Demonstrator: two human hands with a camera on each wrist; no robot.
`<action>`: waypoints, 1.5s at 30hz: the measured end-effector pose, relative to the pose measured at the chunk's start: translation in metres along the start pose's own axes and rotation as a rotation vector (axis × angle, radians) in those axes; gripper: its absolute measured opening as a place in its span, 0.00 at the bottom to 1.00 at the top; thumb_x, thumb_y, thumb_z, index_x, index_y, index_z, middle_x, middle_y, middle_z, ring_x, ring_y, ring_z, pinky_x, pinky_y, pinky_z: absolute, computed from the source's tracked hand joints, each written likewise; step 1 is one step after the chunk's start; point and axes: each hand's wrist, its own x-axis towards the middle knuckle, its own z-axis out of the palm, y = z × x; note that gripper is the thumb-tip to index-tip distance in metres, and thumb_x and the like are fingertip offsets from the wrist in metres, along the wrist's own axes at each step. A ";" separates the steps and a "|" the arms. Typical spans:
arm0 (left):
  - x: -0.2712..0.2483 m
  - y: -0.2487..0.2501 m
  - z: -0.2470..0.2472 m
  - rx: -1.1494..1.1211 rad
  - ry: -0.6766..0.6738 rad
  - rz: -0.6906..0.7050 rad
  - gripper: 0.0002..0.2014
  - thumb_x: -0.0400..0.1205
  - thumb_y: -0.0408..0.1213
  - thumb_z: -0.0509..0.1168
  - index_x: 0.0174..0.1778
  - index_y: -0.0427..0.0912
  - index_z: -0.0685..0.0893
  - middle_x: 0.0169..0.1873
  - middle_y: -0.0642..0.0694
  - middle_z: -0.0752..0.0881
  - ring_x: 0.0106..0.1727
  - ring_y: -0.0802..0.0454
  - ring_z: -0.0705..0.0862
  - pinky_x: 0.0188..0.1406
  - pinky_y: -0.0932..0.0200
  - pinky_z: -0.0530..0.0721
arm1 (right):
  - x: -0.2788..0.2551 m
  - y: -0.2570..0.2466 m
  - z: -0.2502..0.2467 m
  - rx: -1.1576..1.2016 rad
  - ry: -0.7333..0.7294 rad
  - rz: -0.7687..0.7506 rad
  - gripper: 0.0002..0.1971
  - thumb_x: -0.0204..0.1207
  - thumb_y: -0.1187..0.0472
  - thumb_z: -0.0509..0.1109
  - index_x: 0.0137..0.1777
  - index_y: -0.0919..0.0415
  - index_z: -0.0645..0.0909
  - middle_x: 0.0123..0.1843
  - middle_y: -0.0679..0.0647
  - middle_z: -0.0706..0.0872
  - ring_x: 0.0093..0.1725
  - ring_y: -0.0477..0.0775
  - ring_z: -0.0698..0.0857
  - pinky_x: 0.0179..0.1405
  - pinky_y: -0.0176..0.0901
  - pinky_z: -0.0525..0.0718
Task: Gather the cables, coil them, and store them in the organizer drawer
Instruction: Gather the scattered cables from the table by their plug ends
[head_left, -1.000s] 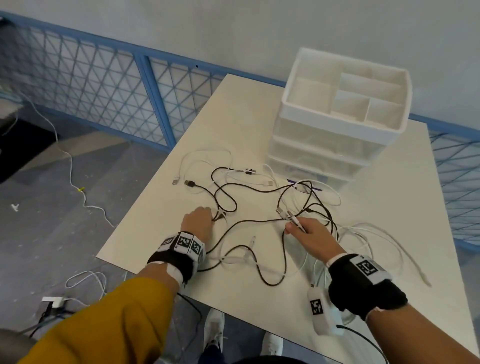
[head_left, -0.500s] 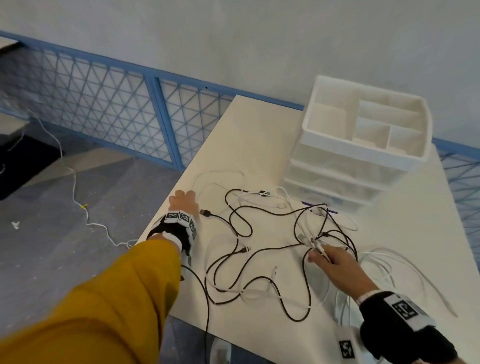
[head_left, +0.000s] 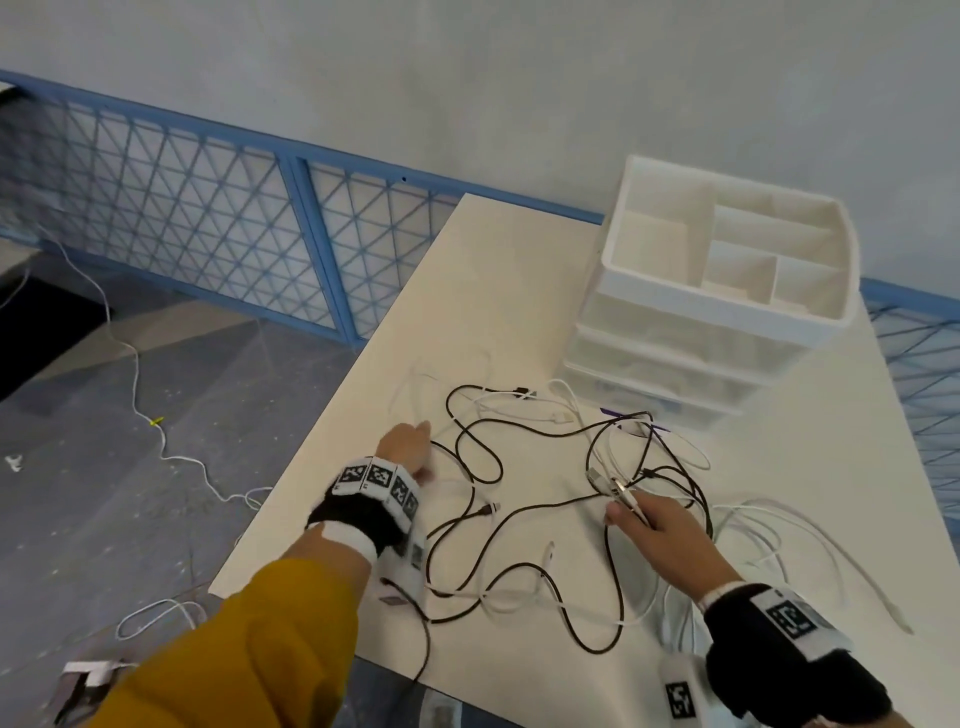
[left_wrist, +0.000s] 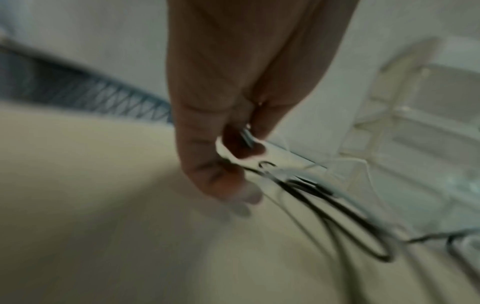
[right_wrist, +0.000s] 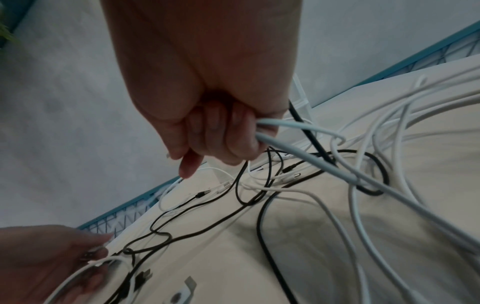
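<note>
Tangled black cables (head_left: 597, 650) and white cables (head_left: 558, 415) are spread over the cream table (head_left: 493, 291). My right hand (head_left: 623, 512) grips a bundle of cable ends, its fingers curled round white cords and a black one (right_wrist: 233, 139). Near the table's left edge, my left hand (head_left: 410, 447) pinches a metal plug on a white cable end (left_wrist: 233, 144), blurred in the left wrist view. That left hand (right_wrist: 96, 253) also shows at the bottom left of the right wrist view. The white organizer (head_left: 727, 312) stands at the back right; its drawers (head_left: 675, 364) look closed.
A blue mesh railing (head_left: 291, 234) runs behind and to the left of the table. The floor (head_left: 156, 467) drops away just left of my left hand, with a white cord (head_left: 136, 374) lying on it. More white cables (head_left: 779, 525) trail off to my right.
My left hand has left the middle of the tangle, reached to the table's left edge and taken a plug there. The right hand has kept its hold on the cable ends.
</note>
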 end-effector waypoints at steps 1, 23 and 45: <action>-0.001 0.004 0.005 -0.012 0.020 -0.060 0.21 0.83 0.44 0.53 0.30 0.33 0.72 0.30 0.40 0.79 0.35 0.40 0.83 0.40 0.54 0.83 | 0.001 -0.003 0.001 0.001 -0.001 -0.006 0.13 0.78 0.58 0.63 0.36 0.62 0.83 0.33 0.57 0.84 0.38 0.56 0.81 0.36 0.34 0.72; -0.121 0.100 0.034 0.021 -0.160 0.976 0.21 0.74 0.29 0.67 0.27 0.57 0.66 0.26 0.55 0.73 0.30 0.55 0.75 0.37 0.57 0.80 | 0.014 -0.074 -0.059 -0.211 0.424 -0.615 0.18 0.70 0.50 0.60 0.51 0.57 0.86 0.38 0.58 0.92 0.37 0.61 0.89 0.37 0.45 0.83; -0.145 0.142 0.097 -0.456 -0.091 0.878 0.07 0.76 0.29 0.67 0.45 0.38 0.89 0.32 0.49 0.86 0.31 0.63 0.82 0.38 0.68 0.81 | -0.005 -0.024 -0.059 0.616 0.172 -0.180 0.18 0.80 0.49 0.54 0.57 0.58 0.80 0.49 0.59 0.87 0.48 0.54 0.86 0.52 0.44 0.84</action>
